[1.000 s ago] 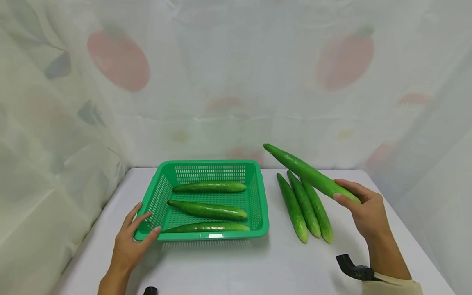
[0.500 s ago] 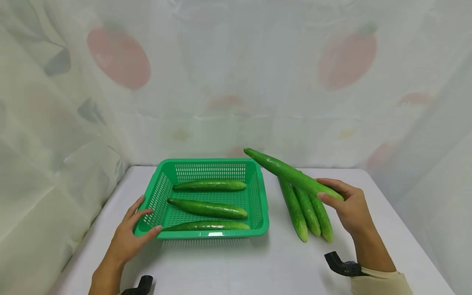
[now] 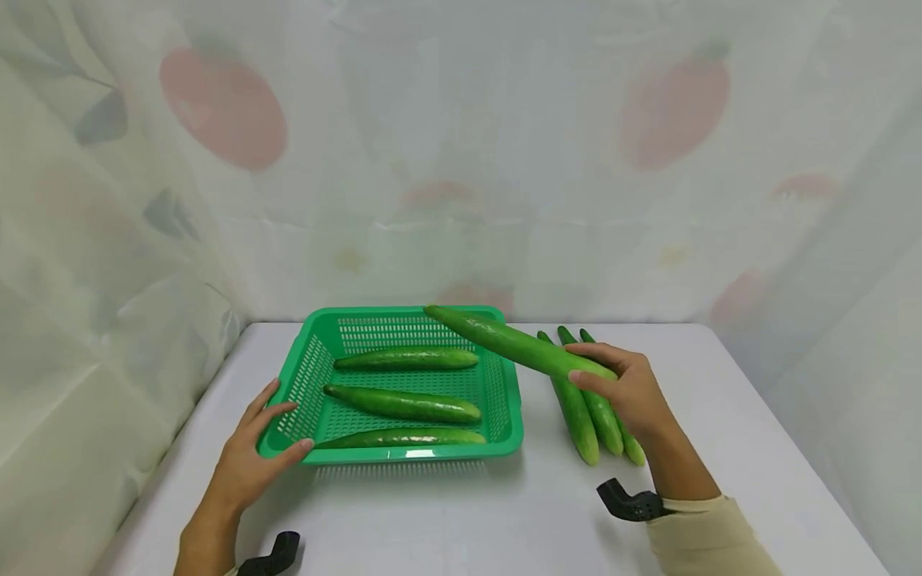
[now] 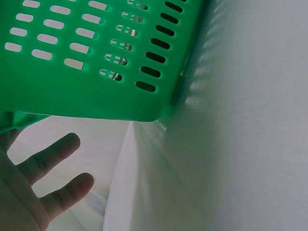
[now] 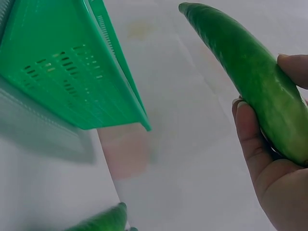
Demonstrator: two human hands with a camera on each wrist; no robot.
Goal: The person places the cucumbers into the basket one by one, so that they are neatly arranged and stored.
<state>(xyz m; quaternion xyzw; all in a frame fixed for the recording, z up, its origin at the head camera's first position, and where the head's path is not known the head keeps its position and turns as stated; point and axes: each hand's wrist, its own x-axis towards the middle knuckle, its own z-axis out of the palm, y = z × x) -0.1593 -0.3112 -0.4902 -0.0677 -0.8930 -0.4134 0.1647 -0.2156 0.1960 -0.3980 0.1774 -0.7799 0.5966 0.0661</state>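
1. The green basket (image 3: 475, 454) sits on the desk (image 3: 446, 512) with three cucumbers (image 3: 403, 404) lying crosswise inside, apart from one another.
2. The right hand's grip (image 3: 628, 390) is closed round the thick end of the held cucumber (image 3: 511, 342), up in the air.
3. From the head, its tip overlaps the basket's back rim; the right wrist shows a gap between.
4. The left hand's grip (image 3: 245, 464) is spread at the near left corner; its wrist view reveals the slotted outer wall (image 4: 86, 86).
5. Three loose cucumbers (image 3: 605, 420) lie right of the basket.
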